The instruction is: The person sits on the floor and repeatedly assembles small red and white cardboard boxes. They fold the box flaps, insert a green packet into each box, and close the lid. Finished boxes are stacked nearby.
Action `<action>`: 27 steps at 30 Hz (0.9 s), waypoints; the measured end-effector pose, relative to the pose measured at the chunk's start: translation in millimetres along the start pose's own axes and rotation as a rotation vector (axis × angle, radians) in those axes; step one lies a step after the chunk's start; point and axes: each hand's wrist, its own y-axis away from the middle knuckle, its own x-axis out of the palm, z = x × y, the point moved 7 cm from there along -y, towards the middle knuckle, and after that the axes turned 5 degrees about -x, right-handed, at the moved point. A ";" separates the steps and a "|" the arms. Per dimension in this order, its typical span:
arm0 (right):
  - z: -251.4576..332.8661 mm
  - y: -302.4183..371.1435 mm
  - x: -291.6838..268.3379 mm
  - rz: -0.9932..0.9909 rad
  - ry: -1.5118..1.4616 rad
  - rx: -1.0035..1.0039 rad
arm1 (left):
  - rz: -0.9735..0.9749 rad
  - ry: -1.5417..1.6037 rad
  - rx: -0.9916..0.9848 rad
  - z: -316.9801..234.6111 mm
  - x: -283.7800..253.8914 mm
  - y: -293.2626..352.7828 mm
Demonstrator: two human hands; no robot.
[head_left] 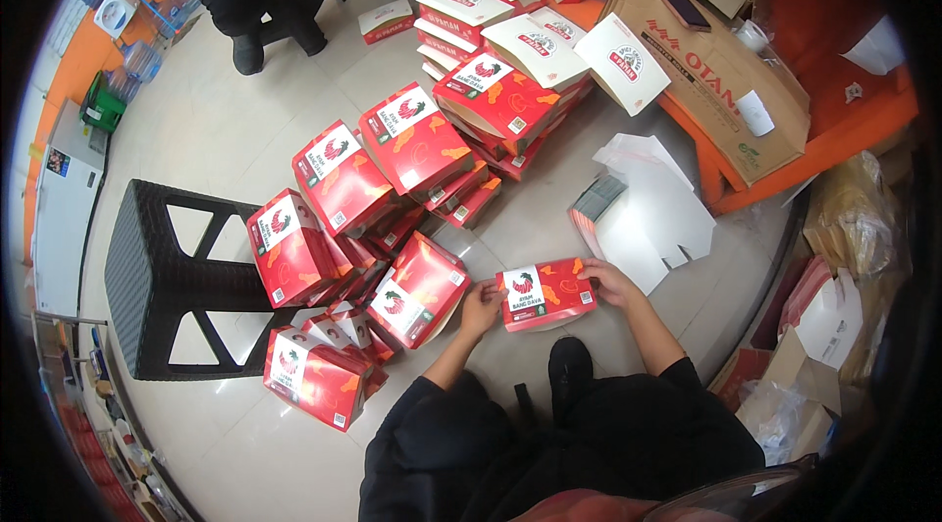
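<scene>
Red cardboard box (546,294) lies on the floor (235,139) before the person, held at both short ends: left hand (481,308) curls on its left edge, right hand (610,283) on its right. It looks light, thin-walled and easy to dent, so the edges are the best grip. About fifteen finished boxes (339,179) are stacked behind; one pile of white flat blanks (655,213) lies at right

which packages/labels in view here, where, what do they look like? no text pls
Flat red carton with white label panel: on the floor, held between left hand and right hand.
Folded red cartons: leaning in a row, centre-left.
Unfolded white carton blanks: floor, right of centre.
Large brown corrugated box: upper right.
</scene>
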 end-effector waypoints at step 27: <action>-5.0 0.1 -7.7 -0.435 0.600 -0.596 | -0.134 -0.330 0.182 -26.6 -1.0 10.7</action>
